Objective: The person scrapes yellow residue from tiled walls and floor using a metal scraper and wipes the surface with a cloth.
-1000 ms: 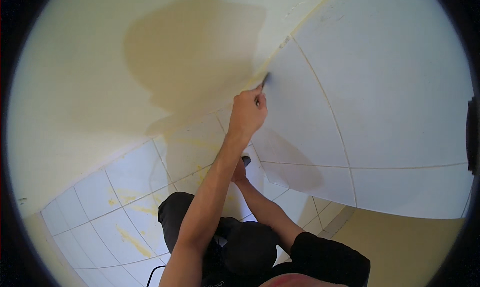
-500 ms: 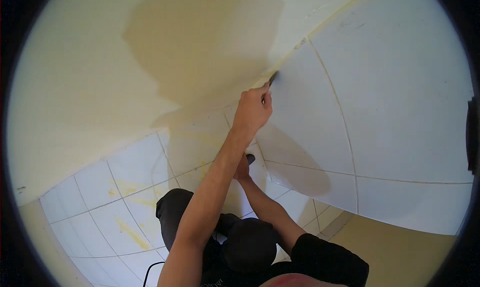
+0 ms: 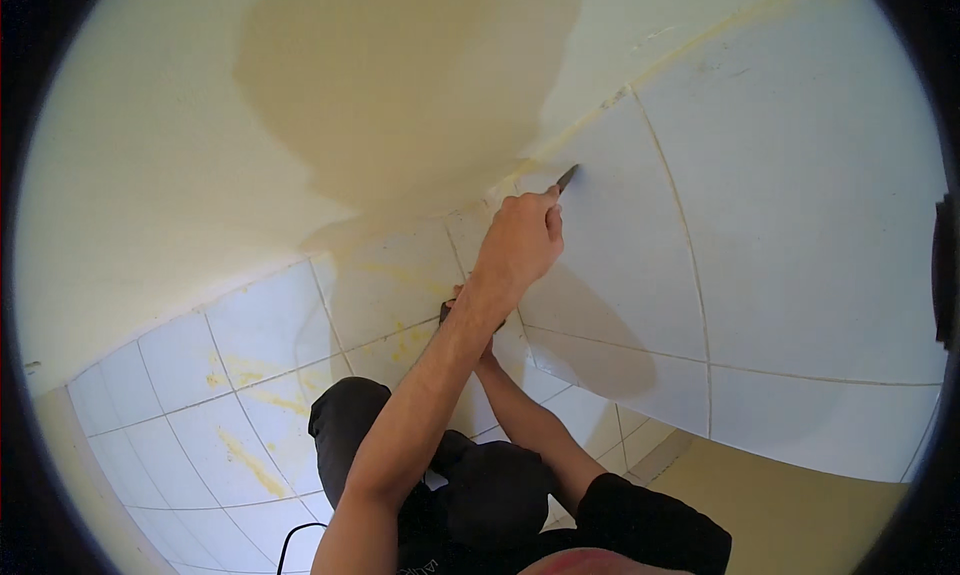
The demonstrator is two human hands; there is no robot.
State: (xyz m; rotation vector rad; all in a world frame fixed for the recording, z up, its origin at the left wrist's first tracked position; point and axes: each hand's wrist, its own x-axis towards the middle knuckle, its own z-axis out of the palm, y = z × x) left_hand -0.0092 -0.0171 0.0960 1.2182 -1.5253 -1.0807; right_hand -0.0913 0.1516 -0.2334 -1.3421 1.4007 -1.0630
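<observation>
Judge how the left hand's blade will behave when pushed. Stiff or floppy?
The blade is probably stiff, as it juts straight from the left hand. It may skid on the smooth-looking tile. It is likely light, given its slim outline.

Just past centre toward one o'clock, the left hand [image 3: 522, 240] grips a narrow dark blade [image 3: 569, 178], its tip aimed at one o'clock over white wall tiles [image 3: 800, 225]. The right hand [image 3: 487, 353], mostly hidden, is behind the left forearm [image 3: 440, 375]. Yellow smears [image 3: 250, 463] mark tiles at eight o'clock; a shadow [image 3: 410, 75] falls on the cream wall [image 3: 150, 175] at eleven.
</observation>
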